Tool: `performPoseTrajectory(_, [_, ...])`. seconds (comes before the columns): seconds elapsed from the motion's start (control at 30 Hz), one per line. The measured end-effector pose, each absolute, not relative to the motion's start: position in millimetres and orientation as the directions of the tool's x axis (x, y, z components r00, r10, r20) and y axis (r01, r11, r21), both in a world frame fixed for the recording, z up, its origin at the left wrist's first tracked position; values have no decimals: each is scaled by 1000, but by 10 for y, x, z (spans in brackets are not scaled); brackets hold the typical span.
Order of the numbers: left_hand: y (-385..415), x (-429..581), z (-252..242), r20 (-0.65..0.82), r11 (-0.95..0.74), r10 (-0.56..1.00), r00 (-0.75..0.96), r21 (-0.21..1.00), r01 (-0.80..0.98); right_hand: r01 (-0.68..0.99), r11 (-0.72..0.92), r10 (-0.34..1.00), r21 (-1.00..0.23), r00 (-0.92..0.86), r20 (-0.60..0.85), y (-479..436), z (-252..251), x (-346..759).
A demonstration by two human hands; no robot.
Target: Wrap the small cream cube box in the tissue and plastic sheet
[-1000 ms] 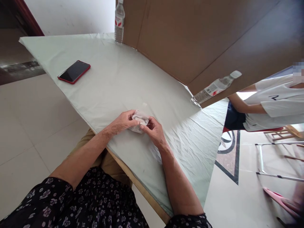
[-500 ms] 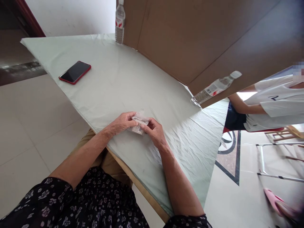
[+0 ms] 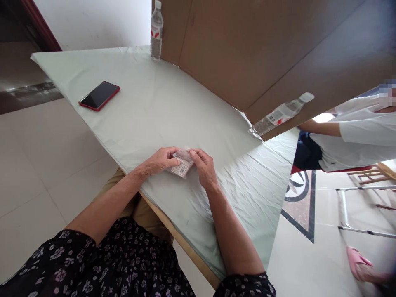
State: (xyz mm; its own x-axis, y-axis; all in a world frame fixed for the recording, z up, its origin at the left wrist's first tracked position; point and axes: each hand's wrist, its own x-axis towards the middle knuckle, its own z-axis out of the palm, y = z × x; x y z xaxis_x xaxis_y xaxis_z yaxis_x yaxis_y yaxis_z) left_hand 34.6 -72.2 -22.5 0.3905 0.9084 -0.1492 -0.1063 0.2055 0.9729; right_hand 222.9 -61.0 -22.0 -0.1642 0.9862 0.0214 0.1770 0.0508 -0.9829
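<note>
Small packet [image 3: 182,168] in two-handed grip [image 3: 159,160] [image 3: 204,166]

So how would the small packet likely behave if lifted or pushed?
The packet is probably light, being small. Its see-through film looks thin and crinkled, so that edge may flop. The flat, printed side suggests it would slide rather than roll.

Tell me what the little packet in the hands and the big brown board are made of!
Little packet: probably thin, see-through plastic, going by its shiny wrinkles.
Brown board: likely cardboard, smooth-looking, with straight fold-like lines across it.
</note>
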Motion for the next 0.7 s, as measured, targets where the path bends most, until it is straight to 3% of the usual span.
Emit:
performPoseTrajectory(0.2, [-735,351,-228,-121,150,919,374,987,-50,81,9,985,-997,-171,-5,-419,-152,2139])
performPoseTrajectory(0.37, [-716,349,-259,-91,65,959,267,992,105,77,20,986,-997,-166,7,-384,-181,2136])
performPoseTrajectory(0.53, [-679,368,-275,-37,3,979,203,986,167,152,88,984,-984,-168,61,-377,-237,2135])
performPoseTrajectory(0.7, [-681,408,-326,77,-123,976,205,967,225,307,281,955,-909,-180,234,-460,-202,2137])
